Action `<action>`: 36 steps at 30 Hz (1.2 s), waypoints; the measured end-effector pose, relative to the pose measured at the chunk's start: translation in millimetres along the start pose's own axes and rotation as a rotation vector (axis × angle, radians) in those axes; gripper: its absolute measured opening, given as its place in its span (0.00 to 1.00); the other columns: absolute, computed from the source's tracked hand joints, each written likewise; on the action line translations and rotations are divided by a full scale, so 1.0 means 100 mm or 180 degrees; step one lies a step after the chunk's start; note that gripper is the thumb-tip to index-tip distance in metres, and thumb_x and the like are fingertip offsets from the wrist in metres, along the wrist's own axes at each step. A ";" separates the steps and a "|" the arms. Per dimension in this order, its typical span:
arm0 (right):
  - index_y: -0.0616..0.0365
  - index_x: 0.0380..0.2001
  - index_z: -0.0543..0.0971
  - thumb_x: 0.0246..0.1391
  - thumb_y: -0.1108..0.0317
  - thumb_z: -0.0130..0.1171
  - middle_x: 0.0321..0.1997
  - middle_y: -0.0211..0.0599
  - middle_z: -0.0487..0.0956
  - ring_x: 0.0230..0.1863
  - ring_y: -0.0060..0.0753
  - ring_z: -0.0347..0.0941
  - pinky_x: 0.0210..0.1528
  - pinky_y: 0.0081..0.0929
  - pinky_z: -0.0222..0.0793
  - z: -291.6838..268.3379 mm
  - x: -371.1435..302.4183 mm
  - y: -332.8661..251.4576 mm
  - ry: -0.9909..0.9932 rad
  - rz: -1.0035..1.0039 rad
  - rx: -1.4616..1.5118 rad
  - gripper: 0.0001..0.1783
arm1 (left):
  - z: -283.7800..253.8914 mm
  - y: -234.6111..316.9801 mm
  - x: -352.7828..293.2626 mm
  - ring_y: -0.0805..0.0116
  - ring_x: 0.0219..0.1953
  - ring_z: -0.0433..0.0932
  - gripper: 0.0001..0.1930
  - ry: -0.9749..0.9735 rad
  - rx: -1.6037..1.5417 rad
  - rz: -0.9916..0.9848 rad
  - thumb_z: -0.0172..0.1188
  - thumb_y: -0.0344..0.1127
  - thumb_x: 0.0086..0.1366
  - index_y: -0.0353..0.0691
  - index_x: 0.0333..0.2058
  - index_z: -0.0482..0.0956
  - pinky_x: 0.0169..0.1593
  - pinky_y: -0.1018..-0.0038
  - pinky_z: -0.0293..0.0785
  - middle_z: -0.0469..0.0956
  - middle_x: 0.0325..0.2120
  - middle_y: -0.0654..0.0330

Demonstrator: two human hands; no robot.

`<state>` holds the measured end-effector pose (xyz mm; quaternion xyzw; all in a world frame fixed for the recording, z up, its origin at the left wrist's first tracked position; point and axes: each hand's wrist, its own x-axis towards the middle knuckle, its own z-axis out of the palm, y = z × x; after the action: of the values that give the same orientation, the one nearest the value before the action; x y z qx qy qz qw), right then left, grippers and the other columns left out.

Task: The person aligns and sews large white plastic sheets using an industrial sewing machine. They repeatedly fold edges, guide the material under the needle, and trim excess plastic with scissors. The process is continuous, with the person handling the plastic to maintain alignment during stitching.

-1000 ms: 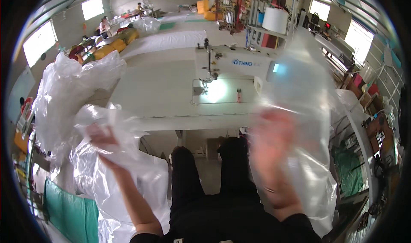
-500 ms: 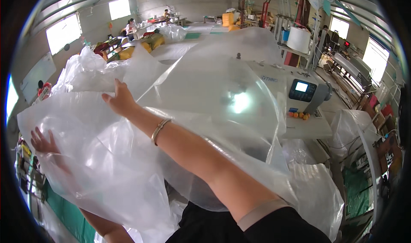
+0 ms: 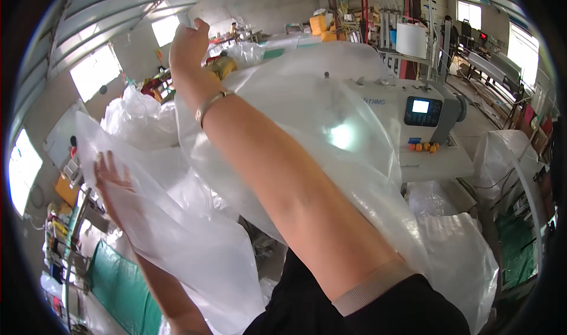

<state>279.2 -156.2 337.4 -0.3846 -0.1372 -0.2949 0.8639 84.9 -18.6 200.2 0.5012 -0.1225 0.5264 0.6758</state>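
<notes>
Clear plastic sheeting [image 3: 195, 240]: here it is, wide and milky, stretching from over the sewing table across to the person's left, with folds hanging low by the lap.
Left hand [image 3: 112, 178]: right behind the film at the far left, fingers spread, showing hazily through it; whether the palm presses against it, I can't tell.
Right hand [image 3: 188, 46]: reaching high across the body to the left, up near the top of the film, fingers bent away from view; whether they pinch an edge, I can't tell.
Right forearm: cutting diagonally in front of the sheeting, a metal bangle [image 3: 208, 107] at the wrist, beige cuff and black sleeve near the shoulder.
Sewing machine [image 3: 449, 101]: partly under the film, its lamp [image 3: 341, 136] glowing through; the screen panel [image 3: 422, 110] on the right end is lit and uncovered.
Orange balls [image 3: 424, 148]: a little row of them just below that panel.
Plastic heap [image 3: 139, 119]: crumpled and shiny, just beyond the left hand.
Green sheet [image 3: 127, 288]: lower left, beside the left forearm.
White spool [image 3: 411, 39]: big, up on the rack behind the machine.
Far end: yellow bundles [image 3: 319, 25] by the wall, and a person [image 3: 233, 28], tiny, over at a table.
</notes>
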 end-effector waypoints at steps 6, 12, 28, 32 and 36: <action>0.64 0.54 0.67 0.52 0.71 0.51 0.35 0.36 0.74 0.34 0.25 0.70 0.39 0.26 0.67 -0.17 -0.24 -0.17 -0.0479 -0.0043 0.0761 0.24 | 0.59 -0.79 -1.00 0.57 0.67 0.57 0.27 -0.2545 0.1367 -0.0269 0.38 0.46 0.71 0.42 0.66 0.56 0.69 0.62 0.50 0.59 0.65 0.52; 0.66 0.45 0.74 0.49 0.70 0.58 0.33 0.36 0.76 0.35 0.27 0.73 0.37 0.25 0.68 -0.36 0.00 -0.06 -0.0775 0.0142 -0.0578 0.19 | 1.29 -1.47 -1.64 0.58 0.66 0.59 0.27 -0.3201 0.1197 -0.0959 0.39 0.45 0.72 0.42 0.65 0.57 0.68 0.63 0.51 0.61 0.64 0.52; 0.45 0.63 0.63 0.38 0.55 0.70 0.62 0.40 0.64 0.63 0.46 0.58 0.57 0.45 0.63 -5.33 -0.54 -0.26 -0.4692 -0.0897 -0.5480 0.46 | -1.21 -0.30 -0.33 0.60 0.63 0.63 0.26 -0.1070 0.2841 -0.0288 0.42 0.42 0.72 0.40 0.65 0.58 0.67 0.66 0.53 0.65 0.61 0.53; 0.54 0.46 0.75 0.45 0.65 0.62 0.42 0.38 0.73 0.40 0.43 0.72 0.39 0.38 0.74 -5.44 -0.70 0.10 -0.4070 -0.1331 -0.4869 0.22 | -1.19 -0.03 0.05 0.60 0.62 0.64 0.25 -0.0695 0.2813 0.0204 0.43 0.41 0.72 0.39 0.65 0.58 0.67 0.67 0.53 0.67 0.60 0.54; 0.60 0.34 0.73 0.48 0.72 0.55 0.32 0.43 0.72 0.27 0.46 0.74 0.27 0.40 0.72 -4.64 -1.20 0.38 -0.3544 -0.1291 -0.4550 0.08 | -0.48 0.12 0.28 0.61 0.62 0.65 0.25 -0.0829 0.2477 0.0796 0.43 0.41 0.72 0.39 0.65 0.58 0.66 0.68 0.54 0.68 0.59 0.54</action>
<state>212.8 -433.4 -50.2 -0.8805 -0.3825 -0.2277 0.1631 69.0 35.9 204.3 0.7624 -0.0589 0.5436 0.3462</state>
